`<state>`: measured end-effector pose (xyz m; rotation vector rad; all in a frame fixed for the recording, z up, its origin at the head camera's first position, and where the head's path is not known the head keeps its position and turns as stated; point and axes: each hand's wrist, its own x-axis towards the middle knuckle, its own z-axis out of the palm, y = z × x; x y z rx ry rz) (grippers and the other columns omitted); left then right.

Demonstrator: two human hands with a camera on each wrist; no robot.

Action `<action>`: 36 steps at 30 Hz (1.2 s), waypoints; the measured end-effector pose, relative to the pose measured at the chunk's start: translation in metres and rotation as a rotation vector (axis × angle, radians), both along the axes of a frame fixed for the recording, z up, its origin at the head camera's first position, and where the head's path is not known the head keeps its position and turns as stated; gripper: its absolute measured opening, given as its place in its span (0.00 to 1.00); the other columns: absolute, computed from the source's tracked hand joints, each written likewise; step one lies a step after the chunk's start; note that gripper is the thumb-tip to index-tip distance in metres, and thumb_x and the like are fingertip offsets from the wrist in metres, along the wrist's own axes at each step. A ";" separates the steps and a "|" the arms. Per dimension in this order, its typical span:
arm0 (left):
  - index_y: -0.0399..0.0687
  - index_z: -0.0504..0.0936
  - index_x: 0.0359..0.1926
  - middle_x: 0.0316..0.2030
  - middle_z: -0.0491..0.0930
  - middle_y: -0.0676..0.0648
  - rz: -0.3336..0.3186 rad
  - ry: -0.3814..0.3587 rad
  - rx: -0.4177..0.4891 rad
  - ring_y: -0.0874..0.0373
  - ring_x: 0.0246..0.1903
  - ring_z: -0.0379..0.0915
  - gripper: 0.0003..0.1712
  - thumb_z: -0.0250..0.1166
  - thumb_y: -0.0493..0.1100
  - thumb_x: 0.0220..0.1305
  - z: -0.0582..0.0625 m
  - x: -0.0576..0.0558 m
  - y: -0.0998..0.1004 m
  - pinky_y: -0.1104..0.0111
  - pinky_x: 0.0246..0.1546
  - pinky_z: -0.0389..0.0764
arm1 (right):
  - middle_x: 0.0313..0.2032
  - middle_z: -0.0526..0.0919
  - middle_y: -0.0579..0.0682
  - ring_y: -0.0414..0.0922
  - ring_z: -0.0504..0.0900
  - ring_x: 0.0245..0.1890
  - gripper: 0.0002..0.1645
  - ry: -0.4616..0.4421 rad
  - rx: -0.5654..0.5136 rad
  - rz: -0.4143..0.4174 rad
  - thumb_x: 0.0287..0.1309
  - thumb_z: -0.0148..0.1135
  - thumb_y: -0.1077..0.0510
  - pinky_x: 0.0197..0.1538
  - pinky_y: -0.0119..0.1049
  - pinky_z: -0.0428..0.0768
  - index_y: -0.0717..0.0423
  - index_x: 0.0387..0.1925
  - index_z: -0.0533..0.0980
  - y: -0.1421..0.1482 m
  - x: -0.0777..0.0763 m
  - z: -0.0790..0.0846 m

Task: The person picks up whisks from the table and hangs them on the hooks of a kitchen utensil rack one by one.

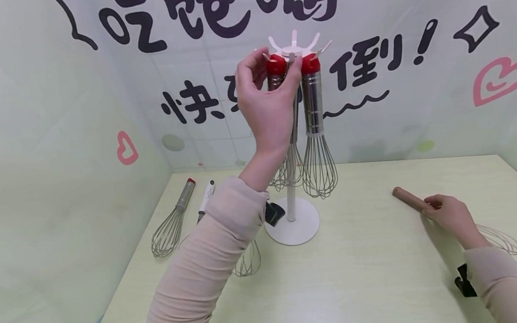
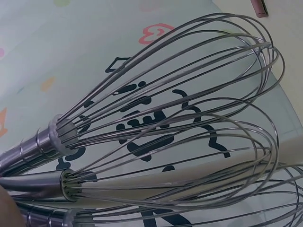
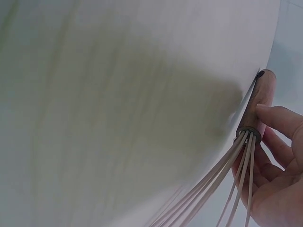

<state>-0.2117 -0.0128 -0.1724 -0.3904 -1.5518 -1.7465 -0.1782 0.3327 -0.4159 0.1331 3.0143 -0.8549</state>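
Observation:
My left hand (image 1: 269, 99) is up at the top of a white stand (image 1: 294, 235) with a ring of prongs. Its thumb and curled fingers grip around a red-capped metal whisk (image 1: 276, 66), with the thumb across the top of a plain metal whisk (image 1: 293, 122) beside it. Another red-capped whisk (image 1: 313, 105) hangs on the right. Wire loops (image 2: 189, 71) of these whisks fill the left wrist view. Over at the right, my right hand (image 1: 450, 216) holds a wooden-handled whisk (image 3: 258, 104) between thumb and fingers, near its collar, low over the table.
At the table's left lie a red-tipped whisk (image 1: 173, 220) and a white-handled tool (image 1: 206, 197), partly behind my left sleeve. More whisk wires (image 1: 248, 260) show past that sleeve. A printed cloth backdrop (image 1: 376, 136) stands behind the table (image 1: 364, 265).

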 end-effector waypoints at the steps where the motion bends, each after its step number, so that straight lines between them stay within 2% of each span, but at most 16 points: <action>1: 0.34 0.71 0.54 0.47 0.75 0.43 -0.001 0.001 0.001 0.62 0.46 0.74 0.28 0.71 0.38 0.54 0.000 0.000 0.000 0.79 0.52 0.79 | 0.44 0.77 0.77 0.68 0.75 0.43 0.25 -0.005 0.000 0.000 0.58 0.57 0.62 0.43 0.56 0.75 0.78 0.52 0.69 0.000 0.000 0.000; 7: 0.34 0.72 0.54 0.47 0.76 0.43 -0.002 0.002 0.006 0.62 0.46 0.75 0.28 0.71 0.38 0.54 -0.001 0.000 -0.001 0.79 0.52 0.79 | 0.43 0.77 0.76 0.67 0.76 0.43 0.26 -0.027 0.006 0.005 0.58 0.56 0.62 0.42 0.55 0.75 0.78 0.53 0.68 0.000 0.000 0.001; 16: 0.34 0.74 0.55 0.50 0.77 0.40 0.003 -0.003 0.010 0.61 0.47 0.77 0.28 0.71 0.38 0.54 -0.001 0.002 -0.002 0.81 0.53 0.78 | 0.48 0.75 0.76 0.68 0.75 0.46 0.25 -0.025 0.004 0.010 0.58 0.57 0.63 0.43 0.55 0.76 0.78 0.53 0.68 -0.003 0.002 0.004; 26: 0.35 0.76 0.57 0.52 0.78 0.41 0.020 0.001 0.013 0.62 0.49 0.77 0.29 0.71 0.38 0.54 -0.001 0.000 -0.003 0.82 0.54 0.77 | 0.46 0.76 0.76 0.67 0.76 0.43 0.24 0.005 0.009 0.023 0.57 0.58 0.64 0.40 0.53 0.76 0.78 0.52 0.69 -0.006 0.003 0.005; 30: 0.35 0.75 0.57 0.54 0.77 0.40 0.004 0.002 0.038 0.61 0.50 0.78 0.29 0.71 0.37 0.54 -0.001 -0.001 -0.007 0.81 0.55 0.77 | 0.43 0.78 0.76 0.65 0.78 0.39 0.23 0.034 0.008 0.031 0.57 0.57 0.64 0.36 0.45 0.78 0.78 0.51 0.71 -0.008 0.001 0.005; 33: 0.34 0.76 0.57 0.54 0.78 0.40 -0.007 -0.001 0.049 0.61 0.49 0.78 0.29 0.71 0.37 0.53 -0.001 -0.002 -0.008 0.81 0.55 0.77 | 0.42 0.79 0.75 0.61 0.79 0.36 0.22 0.054 0.001 0.037 0.57 0.57 0.64 0.32 0.36 0.75 0.77 0.50 0.72 -0.011 -0.001 0.006; 36: 0.35 0.76 0.57 0.53 0.78 0.41 -0.009 -0.004 0.046 0.62 0.49 0.78 0.29 0.72 0.37 0.53 -0.001 -0.003 -0.008 0.81 0.55 0.77 | 0.42 0.80 0.74 0.61 0.80 0.36 0.21 0.072 -0.005 0.043 0.57 0.57 0.65 0.31 0.32 0.72 0.77 0.50 0.72 -0.014 -0.003 0.007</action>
